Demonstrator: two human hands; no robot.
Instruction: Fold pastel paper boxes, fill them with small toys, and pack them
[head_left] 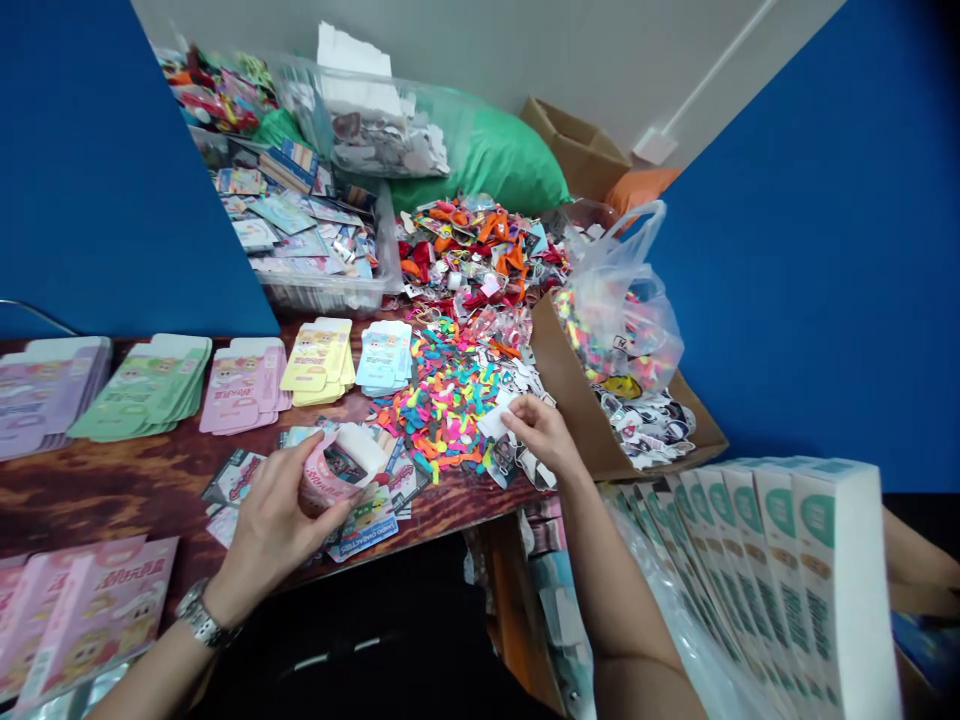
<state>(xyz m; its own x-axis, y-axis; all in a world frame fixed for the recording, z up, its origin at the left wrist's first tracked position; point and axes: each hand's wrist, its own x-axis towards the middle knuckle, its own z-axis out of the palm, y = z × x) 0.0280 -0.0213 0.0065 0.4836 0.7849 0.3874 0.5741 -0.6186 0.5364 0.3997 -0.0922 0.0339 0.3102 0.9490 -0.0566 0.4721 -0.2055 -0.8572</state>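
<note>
My left hand (pixel 268 520) grips a small open pink carton (pixel 331 472) with a white flap, just above a scatter of printed cards (pixel 367 530). A metal wristwatch (pixel 201 614) sits on that wrist. My right hand (pixel 541 432) pinches a small white paper piece (pixel 495 416) at the edge of a heap of colourful small balloons (pixel 442 410). Loose printed stickers (pixel 517 460) lie just under my right fingers. The carton's contents are partly hidden by my left fingers.
Stacks of flat pastel carton blanks (pixel 240 380) line the wooden table (pixel 127 490). A cardboard box (pixel 592 400) holds stickers and a plastic bag of balloons (pixel 615 320). A row of white-and-green boxes (pixel 780 570) stands at lower right. Filled bags and a bin (pixel 322 260) sit behind.
</note>
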